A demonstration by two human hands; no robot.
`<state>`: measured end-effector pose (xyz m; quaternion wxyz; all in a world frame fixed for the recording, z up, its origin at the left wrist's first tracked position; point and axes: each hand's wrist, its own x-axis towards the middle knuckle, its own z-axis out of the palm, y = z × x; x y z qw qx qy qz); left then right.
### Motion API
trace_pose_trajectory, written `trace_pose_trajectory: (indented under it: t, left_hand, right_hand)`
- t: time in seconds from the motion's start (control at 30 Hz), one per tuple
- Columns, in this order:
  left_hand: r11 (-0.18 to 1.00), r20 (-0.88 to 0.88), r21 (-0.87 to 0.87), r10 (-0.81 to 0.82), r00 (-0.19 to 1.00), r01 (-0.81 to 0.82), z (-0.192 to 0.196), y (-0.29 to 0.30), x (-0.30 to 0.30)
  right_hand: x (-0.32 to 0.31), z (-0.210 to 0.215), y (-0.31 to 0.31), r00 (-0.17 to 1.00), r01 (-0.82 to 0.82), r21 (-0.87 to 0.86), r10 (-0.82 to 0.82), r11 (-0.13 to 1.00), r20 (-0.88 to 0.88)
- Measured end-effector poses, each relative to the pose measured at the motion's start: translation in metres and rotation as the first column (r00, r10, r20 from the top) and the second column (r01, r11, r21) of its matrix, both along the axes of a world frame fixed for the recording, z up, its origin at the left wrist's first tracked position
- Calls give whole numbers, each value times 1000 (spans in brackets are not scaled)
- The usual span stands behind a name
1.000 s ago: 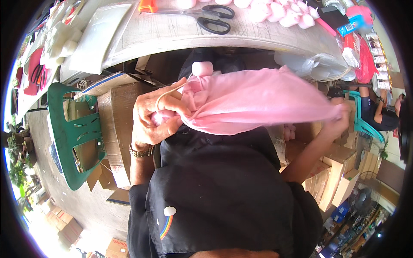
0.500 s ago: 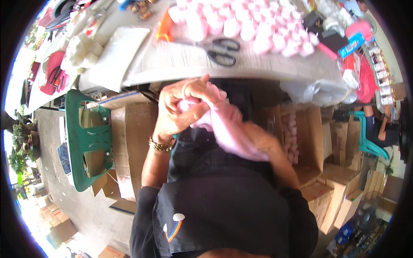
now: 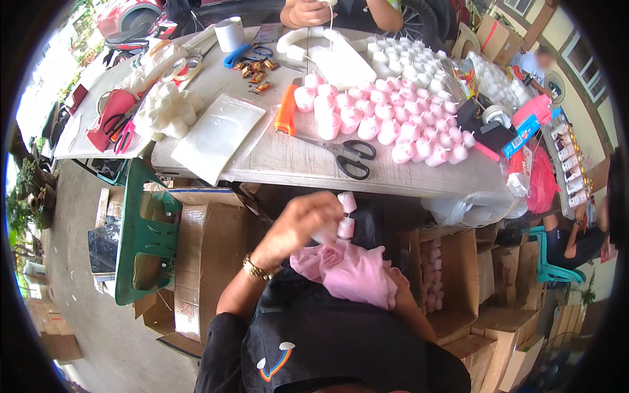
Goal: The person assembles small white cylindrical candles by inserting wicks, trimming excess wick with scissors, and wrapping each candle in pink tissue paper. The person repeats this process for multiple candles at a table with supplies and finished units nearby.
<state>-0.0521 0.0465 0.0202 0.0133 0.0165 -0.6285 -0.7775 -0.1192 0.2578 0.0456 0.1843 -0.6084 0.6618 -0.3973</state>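
Note:
My left hand (image 3: 306, 221), slightly blurred, is closed by a string of small pink candles (image 3: 346, 202). Two of them stand one above the other at its fingertips, joined by a wick; a third pale shape beneath the fingers is too blurred to make out. Just below, a crumpled pink cloth (image 3: 354, 274) lies gathered over my lap. My right hand (image 3: 397, 280) is mostly covered by this cloth, its fingers hidden. Ahead on the table (image 3: 262, 160) many pink candles (image 3: 368, 128) stand in rows, beside black-handled scissors (image 3: 355, 159) and an orange-handled tool (image 3: 286, 112).
White candles (image 3: 409, 62) stand behind the pink ones. Clear plastic sheets (image 3: 219, 137) and wrapped sweets (image 3: 257, 72) lie left. Across the table are another person's hands (image 3: 313, 13). A green chair (image 3: 141, 236) and cardboard boxes (image 3: 223, 255), (image 3: 458, 275) flank me.
My left hand has come away from the cloth, and pink candles now show at its fingertips. The cloth has bunched up over my right hand. The view has tilted up, showing more table.

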Motion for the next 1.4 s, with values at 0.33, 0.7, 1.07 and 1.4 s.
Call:
trace_pose_trajectory:
  t: [0.33,0.7,1.07,1.4]
  left_hand:
    - [896,1,239,-384,923,373,24,33,49]
    - [714,7,684,-212,977,151,-28,29,70]
    - [668,-175,719,-94,980,192,-37,39,57]
    - [888,-13,453,96,995,-80,-15,53,53]
  right_hand:
    - [10,-6,-6,793,293,46,-269,955,547]
    - [29,-34,-23,259,363,217,-321,906,911]
    - [27,-36,-23,424,348,187,-333,919,843]
    - [35,-48,-24,576,391,114,-339,913,744]
